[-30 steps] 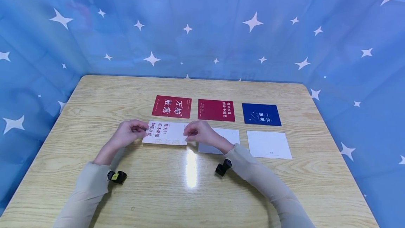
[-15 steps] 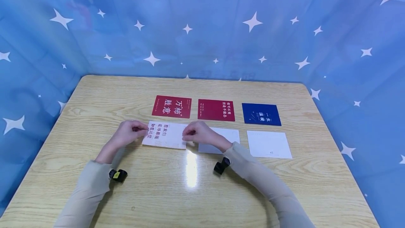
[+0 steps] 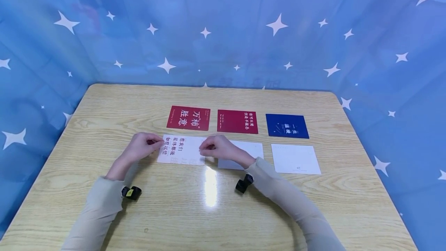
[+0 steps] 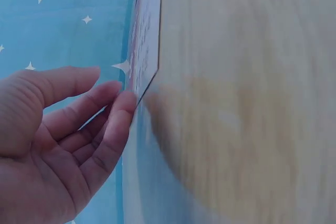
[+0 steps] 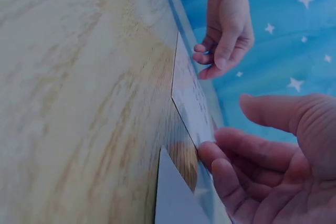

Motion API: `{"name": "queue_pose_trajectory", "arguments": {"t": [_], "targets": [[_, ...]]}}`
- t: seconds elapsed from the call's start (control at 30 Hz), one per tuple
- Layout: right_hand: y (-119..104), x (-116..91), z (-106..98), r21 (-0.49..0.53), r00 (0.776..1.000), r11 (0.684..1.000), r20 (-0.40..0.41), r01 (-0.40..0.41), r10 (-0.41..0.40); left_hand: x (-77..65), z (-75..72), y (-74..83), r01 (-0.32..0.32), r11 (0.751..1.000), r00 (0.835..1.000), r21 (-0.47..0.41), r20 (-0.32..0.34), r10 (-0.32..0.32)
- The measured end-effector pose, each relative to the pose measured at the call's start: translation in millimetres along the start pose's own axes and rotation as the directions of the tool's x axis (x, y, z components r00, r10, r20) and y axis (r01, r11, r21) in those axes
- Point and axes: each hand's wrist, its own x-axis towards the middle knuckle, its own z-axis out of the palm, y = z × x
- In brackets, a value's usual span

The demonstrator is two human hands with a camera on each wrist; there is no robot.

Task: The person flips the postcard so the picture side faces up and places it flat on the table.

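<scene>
A white postcard [image 3: 189, 150] printed with dark Chinese characters lies on the wooden table between both hands. At its left edge, my left hand [image 3: 142, 145] has its fingertips right at the card. The left wrist view shows that hand's thumb standing apart from the loosely bent fingers [image 4: 107, 145]. My right hand [image 3: 219, 147] is at the opposite edge, fingertips touching the card's side. In the right wrist view its thumb [image 5: 273, 111] is also lifted away from the fingers, with nothing pinched between. Under the right hand and wrist, a second white card [image 3: 249, 149] is partly hidden.
Behind is a row of two red cards, one left [image 3: 188, 118] and one middle [image 3: 237, 121], and a blue card [image 3: 287, 126]. Another white card [image 3: 296, 159] lies to the right. A blue star-patterned curtain [image 3: 223, 49] borders the table [image 3: 195, 220].
The printed white postcard was held slightly raised between both hands a second ago; its near edge has come down to the table. The fingers have loosened from it, the hands nearly in place.
</scene>
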Motion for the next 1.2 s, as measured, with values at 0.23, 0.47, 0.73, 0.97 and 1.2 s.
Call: {"name": "queue_pose_trajectory", "arguments": {"t": [0.23, 0.47, 0.73, 0.97, 1.2], "targets": [[-1, -10, -12, 0.099, 0.998, 0.994, -0.049, -0.041, 0.046, 4.6, 6.2, 9.0, -0.041, 0.999, 0.999, -0.011, -0.033, 0.041], [0, -24, -29, 0.101, 0.994, 0.993, -0.089, -0.058, 0.067, 16.5, 20.1, 25.3, -0.075, 0.995, 0.997, -0.06, 0.002, 0.075], [7, -43, -42, 0.08, 0.985, 0.993, -0.139, -0.09, 0.101, 31.9, 42.6, 43.9, -0.145, 0.984, 0.988, -0.108, 0.039, 0.15], [8, -60, -53, 0.097, 0.972, 0.988, -0.194, -0.118, 0.135, 46.4, 67.5, 60.4, -0.228, 0.965, 0.968, -0.132, 0.075, 0.239], [18, -75, -60, 0.089, 0.958, 0.982, -0.222, -0.167, 0.183, 53.8, 89.1, 71.2, -0.213, 0.958, 0.966, -0.193, 0.108, 0.236]]}}
